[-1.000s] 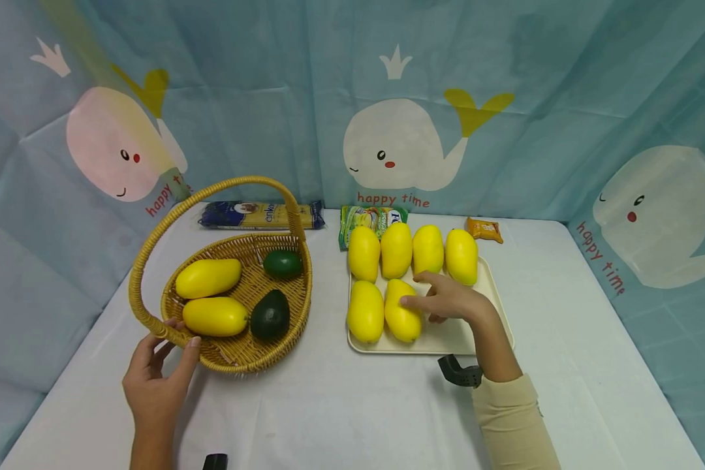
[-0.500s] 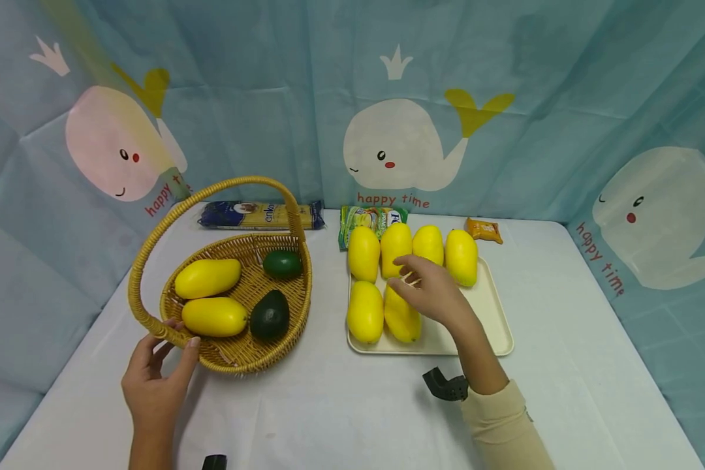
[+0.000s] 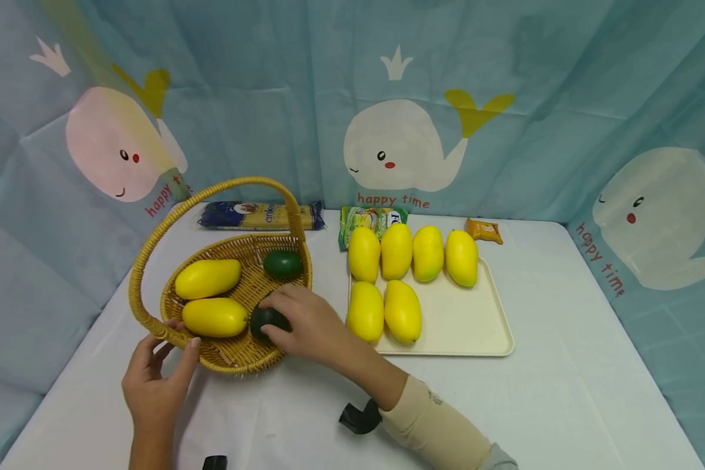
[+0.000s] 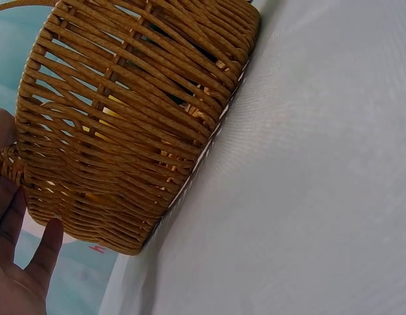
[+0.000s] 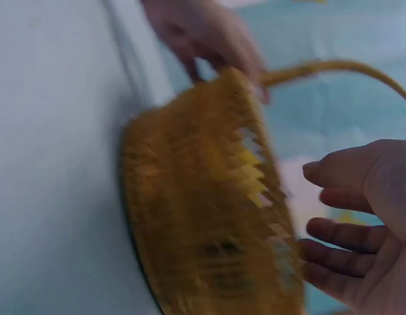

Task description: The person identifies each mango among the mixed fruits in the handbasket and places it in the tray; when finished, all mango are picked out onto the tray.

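My left hand [image 3: 153, 382] grips the wicker basket [image 3: 220, 356] at its rim, near the foot of the handle, thumb in front. In the left wrist view the woven side of the basket [image 4: 131, 125] fills the upper left. Inside lie two yellow mangoes [image 3: 214, 318] and a green avocado [image 3: 282, 264]. My right hand [image 3: 314, 326] reaches over the right rim, thumb and fingers spread about a darker avocado [image 3: 262, 321], partly covering it. In the blurred right wrist view, the right hand [image 5: 360, 230] has its fingers loosely bent, apart from the thumb, beside the rim.
To the right, a cream tray [image 3: 464, 320] bears several mangoes [image 3: 402, 311] in two rows. Behind stand a blue pasta packet [image 3: 261, 215], a green packet [image 3: 373, 220] and a small orange packet [image 3: 484, 230]. A whale-print curtain [image 3: 305, 98] backs the white table [image 3: 576, 365].
My right hand has left the mangoes on the tray and moved left to the dark avocado in the basket. The left hand stays on the basket rim.
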`<state>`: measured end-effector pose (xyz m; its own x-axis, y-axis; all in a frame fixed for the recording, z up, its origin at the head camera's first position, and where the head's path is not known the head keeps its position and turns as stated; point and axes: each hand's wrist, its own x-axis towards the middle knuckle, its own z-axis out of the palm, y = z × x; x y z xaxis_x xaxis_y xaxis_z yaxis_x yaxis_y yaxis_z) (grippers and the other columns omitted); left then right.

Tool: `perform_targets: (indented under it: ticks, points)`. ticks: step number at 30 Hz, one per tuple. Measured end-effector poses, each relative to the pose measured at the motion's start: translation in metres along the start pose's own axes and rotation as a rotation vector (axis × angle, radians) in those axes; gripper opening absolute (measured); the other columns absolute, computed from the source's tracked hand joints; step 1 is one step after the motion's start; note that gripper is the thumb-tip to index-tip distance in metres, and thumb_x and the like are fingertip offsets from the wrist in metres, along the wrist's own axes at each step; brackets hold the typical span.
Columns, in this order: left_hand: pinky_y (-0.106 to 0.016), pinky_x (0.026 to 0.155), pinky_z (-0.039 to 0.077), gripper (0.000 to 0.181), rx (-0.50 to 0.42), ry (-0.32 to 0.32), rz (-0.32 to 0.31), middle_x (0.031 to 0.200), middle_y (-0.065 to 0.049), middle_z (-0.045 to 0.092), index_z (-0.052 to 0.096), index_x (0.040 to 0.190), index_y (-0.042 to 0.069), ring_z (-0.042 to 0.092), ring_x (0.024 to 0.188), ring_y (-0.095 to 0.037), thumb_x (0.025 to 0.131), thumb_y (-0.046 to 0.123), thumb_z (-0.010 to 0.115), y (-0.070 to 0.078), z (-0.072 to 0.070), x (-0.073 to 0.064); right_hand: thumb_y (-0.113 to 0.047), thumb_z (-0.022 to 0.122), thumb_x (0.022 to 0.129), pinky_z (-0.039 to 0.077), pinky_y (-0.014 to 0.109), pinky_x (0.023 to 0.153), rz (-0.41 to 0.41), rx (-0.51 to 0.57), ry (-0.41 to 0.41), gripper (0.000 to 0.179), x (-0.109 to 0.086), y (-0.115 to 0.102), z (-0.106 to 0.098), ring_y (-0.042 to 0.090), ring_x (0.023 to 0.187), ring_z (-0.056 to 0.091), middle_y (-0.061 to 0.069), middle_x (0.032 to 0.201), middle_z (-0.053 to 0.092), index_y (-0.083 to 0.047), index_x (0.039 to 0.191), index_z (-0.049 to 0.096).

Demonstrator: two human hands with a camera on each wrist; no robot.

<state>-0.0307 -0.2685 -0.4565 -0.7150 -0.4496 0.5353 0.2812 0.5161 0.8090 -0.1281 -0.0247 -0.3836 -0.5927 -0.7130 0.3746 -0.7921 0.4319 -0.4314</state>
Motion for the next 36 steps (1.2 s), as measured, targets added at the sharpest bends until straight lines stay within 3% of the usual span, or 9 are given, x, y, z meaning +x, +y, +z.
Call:
perform_targets:
  ticks: [4, 9, 14, 18, 22, 26, 32, 36]
  points:
    - [-0.019, 0.097, 0.049, 0.049, 0.001, 0.003, 0.001, 0.122, -0.025, 0.062, 0.06, 0.124, -0.015, 0.058, 0.116, -0.013, 0.078, -0.015, 0.074, 0.0, 0.001, 0.0, -0.033, 0.071, 0.094, 0.045, 0.014, 0.095, -0.093, -0.196, -0.09, 0.037, 0.026, -0.017, 0.029, 0.01, 0.107, 0.058, -0.001, 0.12, 0.064, -0.014, 0.126, 0.067]
    - [-0.019, 0.097, 0.05, 0.049, 0.001, 0.002, -0.012, 0.122, -0.025, 0.063, 0.06, 0.124, -0.015, 0.059, 0.116, -0.015, 0.077, -0.016, 0.074, -0.001, 0.0, -0.002, -0.038, 0.07, 0.094, 0.047, 0.015, 0.083, -0.14, -0.359, -0.209, 0.036, 0.047, -0.031, 0.055, 0.008, 0.096, 0.054, -0.003, 0.113, 0.06, -0.018, 0.124, 0.064]
    - [-0.019, 0.097, 0.049, 0.05, 0.02, 0.006, -0.022, 0.123, -0.022, 0.063, 0.061, 0.125, -0.012, 0.059, 0.117, -0.016, 0.077, -0.014, 0.075, -0.002, 0.0, -0.004, -0.042, 0.068, 0.095, 0.047, 0.016, 0.069, -0.139, -0.461, -0.209, 0.036, 0.057, -0.033, 0.072, 0.009, 0.087, 0.05, -0.002, 0.109, 0.056, -0.021, 0.123, 0.062]
    - [-0.019, 0.097, 0.049, 0.048, 0.007, 0.005, 0.007, 0.122, -0.024, 0.063, 0.061, 0.124, -0.013, 0.059, 0.116, -0.016, 0.078, -0.014, 0.074, -0.003, 0.0, -0.003, -0.048, 0.067, 0.094, 0.047, 0.018, 0.064, -0.084, -0.516, -0.206, 0.044, 0.067, -0.028, 0.08, 0.011, 0.085, 0.05, -0.001, 0.111, 0.056, -0.022, 0.129, 0.057]
    - [-0.019, 0.096, 0.05, 0.048, -0.006, 0.006, 0.028, 0.121, -0.025, 0.063, 0.062, 0.124, -0.012, 0.06, 0.115, -0.018, 0.078, -0.015, 0.074, -0.004, 0.0, -0.001, -0.049, 0.066, 0.094, 0.051, 0.02, 0.064, 0.009, -0.496, -0.245, 0.05, 0.077, -0.024, 0.083, 0.011, 0.088, 0.054, -0.002, 0.115, 0.058, -0.025, 0.136, 0.052]
    - [-0.019, 0.097, 0.05, 0.049, 0.008, 0.002, 0.007, 0.122, -0.022, 0.064, 0.062, 0.125, -0.01, 0.06, 0.115, -0.019, 0.078, -0.014, 0.075, -0.003, -0.001, 0.0, -0.047, 0.067, 0.094, 0.049, 0.018, 0.063, 0.077, -0.422, -0.25, 0.049, 0.08, -0.023, 0.08, 0.009, 0.082, 0.052, -0.004, 0.108, 0.058, -0.022, 0.133, 0.051]
    - [-0.019, 0.096, 0.05, 0.048, 0.002, 0.003, 0.012, 0.121, -0.023, 0.063, 0.062, 0.124, -0.012, 0.06, 0.115, -0.018, 0.078, -0.015, 0.074, -0.004, -0.001, 0.0, -0.043, 0.069, 0.091, 0.042, 0.016, 0.058, 0.102, -0.246, -0.207, 0.05, 0.077, -0.019, 0.075, 0.006, 0.074, 0.048, -0.006, 0.096, 0.054, -0.017, 0.13, 0.052]
    - [-0.019, 0.096, 0.05, 0.047, -0.012, 0.006, 0.023, 0.121, -0.024, 0.063, 0.061, 0.123, -0.014, 0.06, 0.115, -0.017, 0.077, -0.016, 0.074, -0.003, 0.0, -0.001, -0.042, 0.068, 0.089, 0.04, 0.013, 0.058, 0.123, -0.128, -0.2, 0.056, 0.076, -0.017, 0.073, 0.004, 0.075, 0.047, -0.006, 0.098, 0.055, -0.016, 0.135, 0.052]
